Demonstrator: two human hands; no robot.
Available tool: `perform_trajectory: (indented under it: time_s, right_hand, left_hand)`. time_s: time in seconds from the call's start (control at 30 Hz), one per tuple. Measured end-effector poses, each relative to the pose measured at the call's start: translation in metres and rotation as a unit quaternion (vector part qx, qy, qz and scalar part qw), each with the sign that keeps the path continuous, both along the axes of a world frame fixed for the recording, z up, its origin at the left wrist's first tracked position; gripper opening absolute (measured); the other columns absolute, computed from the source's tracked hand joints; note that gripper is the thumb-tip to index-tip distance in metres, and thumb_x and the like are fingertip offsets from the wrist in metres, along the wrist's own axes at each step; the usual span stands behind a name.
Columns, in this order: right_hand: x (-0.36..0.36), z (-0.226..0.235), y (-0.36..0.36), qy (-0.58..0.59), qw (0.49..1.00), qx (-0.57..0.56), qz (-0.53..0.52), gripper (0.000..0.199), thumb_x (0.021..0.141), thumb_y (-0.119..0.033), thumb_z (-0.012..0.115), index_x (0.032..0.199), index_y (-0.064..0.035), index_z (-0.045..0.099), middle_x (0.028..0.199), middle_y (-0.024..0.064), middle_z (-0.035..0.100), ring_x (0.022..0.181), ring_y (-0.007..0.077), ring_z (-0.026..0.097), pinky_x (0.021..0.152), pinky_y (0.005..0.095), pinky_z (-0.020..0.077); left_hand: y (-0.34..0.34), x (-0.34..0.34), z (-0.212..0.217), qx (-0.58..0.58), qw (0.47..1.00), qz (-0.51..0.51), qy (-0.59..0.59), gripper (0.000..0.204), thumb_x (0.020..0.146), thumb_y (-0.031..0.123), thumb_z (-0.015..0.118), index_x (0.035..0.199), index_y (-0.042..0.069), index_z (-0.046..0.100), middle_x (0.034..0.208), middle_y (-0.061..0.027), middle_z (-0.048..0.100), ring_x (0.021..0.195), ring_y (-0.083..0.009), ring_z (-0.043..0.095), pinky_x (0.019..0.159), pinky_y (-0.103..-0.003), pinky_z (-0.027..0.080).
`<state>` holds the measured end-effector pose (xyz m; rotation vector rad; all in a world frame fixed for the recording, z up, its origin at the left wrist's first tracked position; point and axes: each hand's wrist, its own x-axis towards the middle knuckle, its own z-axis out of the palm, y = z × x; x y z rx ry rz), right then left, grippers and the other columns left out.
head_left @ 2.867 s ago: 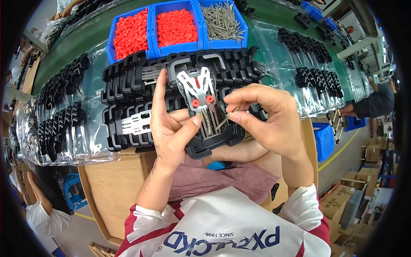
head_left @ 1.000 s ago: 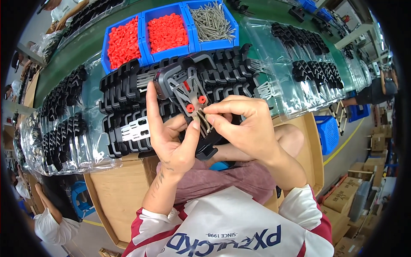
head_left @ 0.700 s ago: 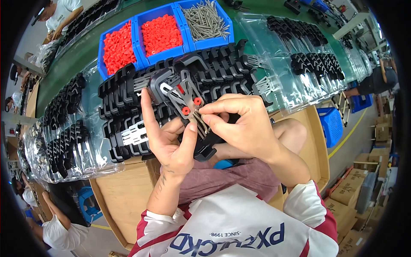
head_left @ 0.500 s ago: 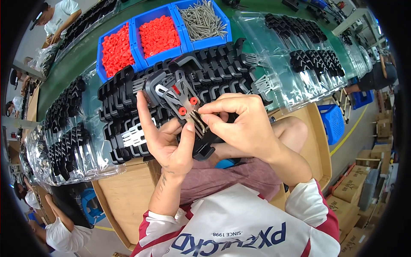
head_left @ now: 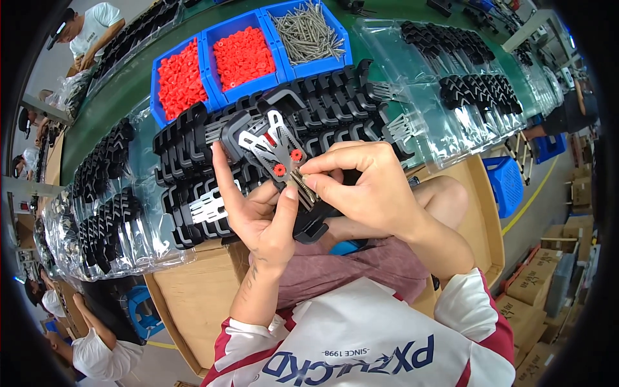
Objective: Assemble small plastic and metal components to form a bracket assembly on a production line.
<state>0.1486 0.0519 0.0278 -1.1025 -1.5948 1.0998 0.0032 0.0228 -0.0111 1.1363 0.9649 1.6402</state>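
Observation:
A black plastic holder [head_left: 314, 230] with a hooked end lies tilted across my left hand [head_left: 261, 226], whose fingers support it from beneath while the thumb presses near its springs. On the holder sit two silver toothed metal arms [head_left: 264, 152], spread in a V. Two red gears [head_left: 296, 155] mesh at their lower ends, and another red piece [head_left: 269, 138] shows between the arms. Thin coil springs [head_left: 303, 183] run down the holder below the gears. My right hand [head_left: 374, 187] pinches with thumb and forefinger at the upper end of a spring; the fingertips partly hide it.
Blue bins hold red gears [head_left: 242, 58] and metal springs [head_left: 306, 32] beyond my hands. Rows of black holders [head_left: 322, 97] fill the bench around them. Plastic sheets with more black parts [head_left: 477, 97] flank both sides. A cardboard tray [head_left: 200, 290] lies over my lap; co-workers sit at left.
The whole view has shifted slightly. The holder has turned a little in my left hand, and the metal arms show more plainly. My right fingertips stay at the springs.

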Motion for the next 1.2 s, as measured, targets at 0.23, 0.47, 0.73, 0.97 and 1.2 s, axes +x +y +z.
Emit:
perform_trajectory:
  time_s: [0.23, 0.47, 0.73, 0.97, 1.2]
  right_hand:
    - [0.046, -0.003, -0.005, 0.029, 0.993, 0.029, -0.115, 0.015, 0.075, 0.006, 0.065, 0.089, 0.0047, 0.070, 0.079, 0.0096, 0.066, 0.068, 0.0133, 0.057, 0.064, 0.0215, 0.0443]
    - [0.184, -0.058, -0.049, 0.013, 0.850, 0.211, -0.482, 0.015, 0.086, 0.001, 0.058, 0.097, 0.0029, 0.068, 0.079, 0.0066, 0.063, 0.070, 0.0131, 0.056, 0.066, 0.0212, 0.0436]
    - [0.372, -0.254, -0.141, -0.183, 0.760, -0.165, -0.602, 0.025, 0.084, -0.014, 0.061, 0.103, 0.0011, 0.068, 0.088, 0.0100, 0.069, 0.076, 0.0187, 0.062, 0.071, 0.0262, 0.0486]
    - [0.347, -0.264, -0.142, -0.077, 0.870, -0.215, -0.436, 0.033, 0.090, -0.020, 0.055, 0.115, 0.0007, 0.060, 0.116, 0.0131, 0.061, 0.100, 0.0260, 0.057, 0.087, 0.0352, 0.0476]
    - [0.417, -0.358, -0.110, -0.454, 0.802, 0.060, -0.384, 0.042, 0.089, -0.032, 0.054, 0.127, -0.0125, 0.055, 0.139, 0.0104, 0.045, 0.123, 0.0317, 0.043, 0.102, 0.0460, 0.0343]
  left_hand:
    - [0.012, 0.009, -0.003, -0.053, 0.997, -0.039, -0.041, 0.090, 0.079, -0.011, 0.051, 0.151, 0.010, 0.002, 0.098, -0.0241, 0.066, 0.064, -0.0127, 0.058, 0.058, -0.017, 0.042]
    - [0.028, 0.023, -0.023, -0.065, 0.997, -0.029, 0.008, 0.085, 0.075, -0.008, 0.053, 0.151, 0.006, 0.015, 0.117, -0.0278, 0.058, 0.063, -0.0133, 0.057, 0.059, -0.018, 0.043]
    - [0.028, 0.082, -0.016, -0.064, 0.997, 0.005, 0.053, 0.077, 0.081, 0.001, 0.049, 0.148, -0.004, 0.013, 0.066, -0.0016, 0.048, 0.061, -0.0083, 0.040, 0.074, -0.016, 0.034]
    - [0.021, 0.104, -0.002, -0.079, 0.995, -0.012, 0.058, 0.076, 0.082, 0.004, 0.049, 0.149, 0.001, 0.016, 0.074, -0.0038, 0.051, 0.070, -0.0109, 0.048, 0.078, -0.019, 0.037]
    - [0.022, 0.107, -0.003, -0.083, 0.992, 0.013, 0.093, 0.075, 0.081, 0.011, 0.053, 0.149, 0.002, 0.020, 0.080, -0.0068, 0.054, 0.077, -0.0147, 0.053, 0.082, -0.024, 0.039]
